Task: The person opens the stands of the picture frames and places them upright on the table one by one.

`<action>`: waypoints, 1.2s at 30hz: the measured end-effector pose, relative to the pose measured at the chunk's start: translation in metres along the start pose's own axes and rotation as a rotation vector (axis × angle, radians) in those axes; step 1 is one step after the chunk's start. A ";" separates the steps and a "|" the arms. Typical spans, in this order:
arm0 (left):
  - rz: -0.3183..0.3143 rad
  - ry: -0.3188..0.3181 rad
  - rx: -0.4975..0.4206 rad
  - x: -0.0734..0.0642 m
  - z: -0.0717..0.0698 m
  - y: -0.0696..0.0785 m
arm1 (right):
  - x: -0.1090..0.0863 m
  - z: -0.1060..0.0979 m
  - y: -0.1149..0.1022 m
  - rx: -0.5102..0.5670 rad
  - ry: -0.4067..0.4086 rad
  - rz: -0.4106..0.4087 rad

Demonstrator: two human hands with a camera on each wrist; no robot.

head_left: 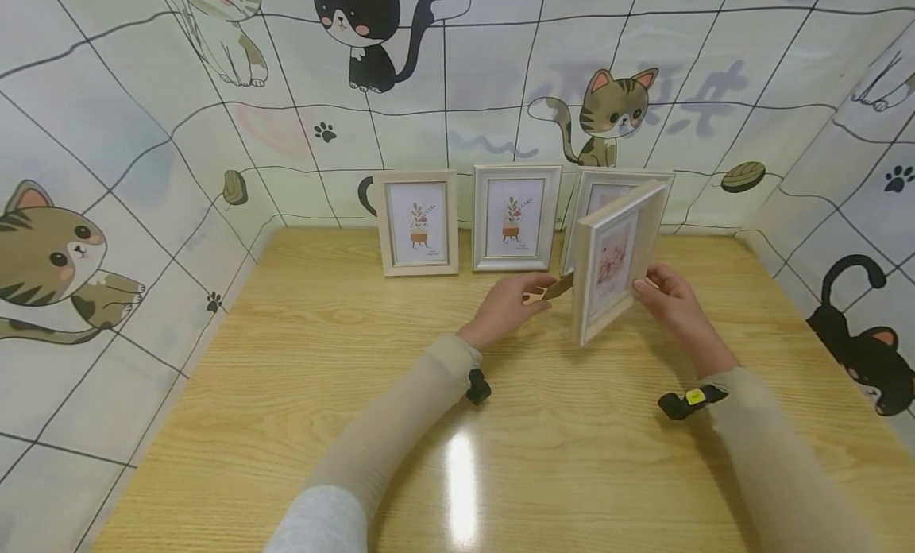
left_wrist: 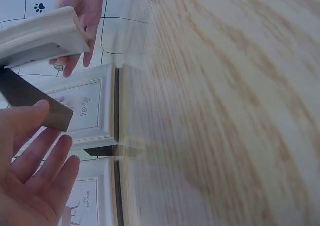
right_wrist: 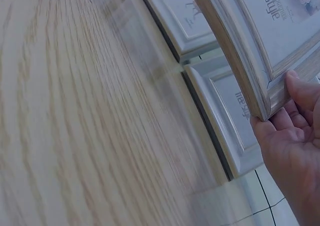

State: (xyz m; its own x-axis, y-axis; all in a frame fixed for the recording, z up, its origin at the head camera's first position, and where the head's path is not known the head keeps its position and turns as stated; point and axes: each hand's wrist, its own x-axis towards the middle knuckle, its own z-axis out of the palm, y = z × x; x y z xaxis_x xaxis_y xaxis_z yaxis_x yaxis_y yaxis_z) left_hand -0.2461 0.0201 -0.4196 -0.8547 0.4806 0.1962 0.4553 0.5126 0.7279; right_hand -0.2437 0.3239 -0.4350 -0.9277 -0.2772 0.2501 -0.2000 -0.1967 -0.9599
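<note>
Above the tabletop, a light picture frame (head_left: 613,259) with a pink floral print stands tilted and turned sideways. My right hand (head_left: 672,300) grips its lower corner, thumb on the front and fingers underneath in the right wrist view. Behind the frame, its brown back stand (left_wrist: 57,110) sticks out. My left hand (head_left: 503,305) has that stand's end between thumb and fingers; the thumb lies against it in the left wrist view, with the other fingers loosely extended. A white picture frame (head_left: 666,189) leans behind, partly hidden by the held one.
A silvery-white frame (head_left: 481,219) and a cream frame (head_left: 381,223), both with potted-plant prints, stand in a row at the back of the wooden table (head_left: 322,338). Cat-patterned cloth (head_left: 493,84) hangs behind and at both sides.
</note>
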 end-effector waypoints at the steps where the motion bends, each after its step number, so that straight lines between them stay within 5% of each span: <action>1: 0.004 0.015 0.021 0.000 0.000 0.000 | 0.001 0.002 0.001 0.007 0.001 0.004; 12: 0.010 0.154 0.249 -0.003 -0.004 0.001 | 0.012 0.018 0.007 -0.049 0.047 0.039; 20: -0.015 0.190 0.378 -0.007 -0.008 0.000 | 0.020 0.020 0.018 -0.323 0.094 0.013; 36: -0.084 0.080 0.518 -0.006 -0.010 -0.003 | 0.029 0.025 0.028 -0.463 0.096 -0.031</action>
State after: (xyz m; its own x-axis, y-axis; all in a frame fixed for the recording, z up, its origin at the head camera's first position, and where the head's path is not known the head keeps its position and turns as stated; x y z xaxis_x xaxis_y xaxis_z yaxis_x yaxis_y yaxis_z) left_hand -0.2447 0.0084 -0.4164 -0.9008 0.3771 0.2151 0.4303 0.8413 0.3271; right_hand -0.2683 0.2873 -0.4518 -0.9398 -0.1850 0.2873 -0.3270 0.2430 -0.9132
